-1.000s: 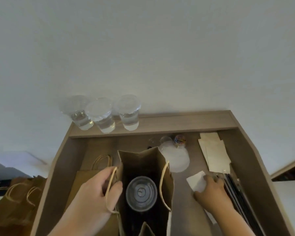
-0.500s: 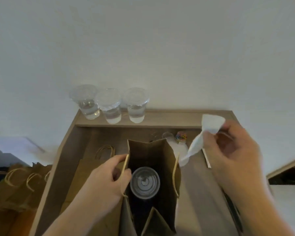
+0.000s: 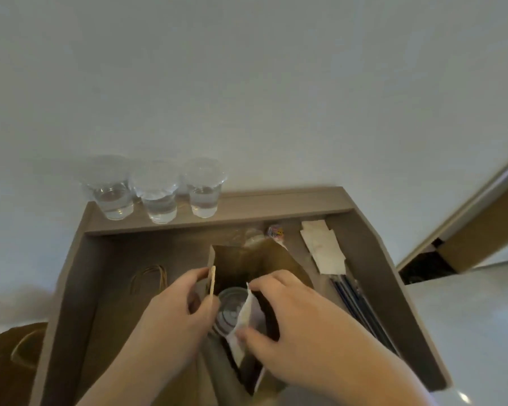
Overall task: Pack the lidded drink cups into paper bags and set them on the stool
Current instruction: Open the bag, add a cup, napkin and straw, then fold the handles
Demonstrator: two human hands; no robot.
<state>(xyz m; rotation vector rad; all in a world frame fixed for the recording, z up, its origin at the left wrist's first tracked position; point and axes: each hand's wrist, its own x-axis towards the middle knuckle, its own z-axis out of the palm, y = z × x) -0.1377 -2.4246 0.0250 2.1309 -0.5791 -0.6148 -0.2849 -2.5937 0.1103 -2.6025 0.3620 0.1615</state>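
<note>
While left grip pinches bag handle, right grip pinches napkin beside cup in bag.

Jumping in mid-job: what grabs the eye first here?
The action is at the open bag in the middle: the left hand grips its handle, and the right hand pinches a napkin over the lidded cup inside. Behind, three more lidded cups stand in a row on the ledge, at its left end.
</note>
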